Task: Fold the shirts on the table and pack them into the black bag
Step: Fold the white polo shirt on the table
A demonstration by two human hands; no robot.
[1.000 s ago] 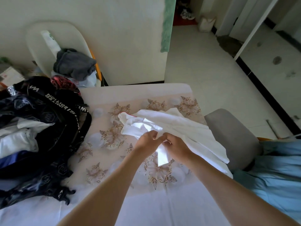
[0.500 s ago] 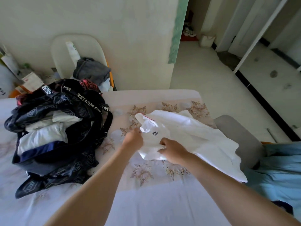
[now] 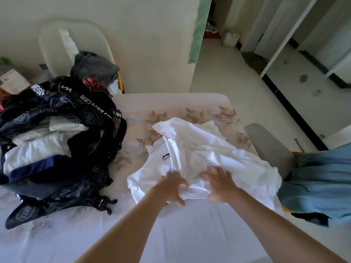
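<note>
The white shirt [image 3: 199, 149] lies crumpled by the right edge of the table [image 3: 171, 234]. The left hand [image 3: 171, 187] and right hand [image 3: 221, 185] press on it, fingers spread flat. The black bag [image 3: 76, 177] fills the left side. The near edge has free room.

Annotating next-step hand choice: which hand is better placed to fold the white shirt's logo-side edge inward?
Left, probably. The left hand lies flat on the white shirt just below the logo, nearest that edge; the right hand presses the half toward the grey chair.
</note>
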